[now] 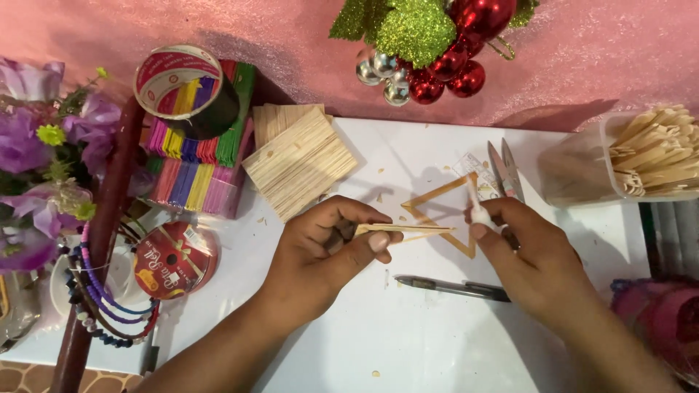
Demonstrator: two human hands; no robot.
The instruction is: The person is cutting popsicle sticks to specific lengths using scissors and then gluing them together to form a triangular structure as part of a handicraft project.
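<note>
Pale wooden craft sticks [404,228], thin and light, lie pinched between thumb and fingers of the left hand [328,247], tips pointing toward the right hand [520,251], which grips a small white glue bottle [480,212]. They seem stiff but snappable, best held near one end. A stick triangle [444,211] rests on the white counter [408,342] just beyond both hands.

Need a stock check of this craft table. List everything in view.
wooden stick: one, tan, pinched in left hand
stick triangle: one, tan, table centre
white piece: one, in right hand's fingers
scissors: one, silver, behind triangle
pen: one, dark, near edge
stick panels: stack, tan
coloured sticks: bundle, multicoloured, left
tape roll: one, atop bundle
stick tub: one, clear, right
baubles: cluster, red and silver
left hand: one
right hand: one
</note>
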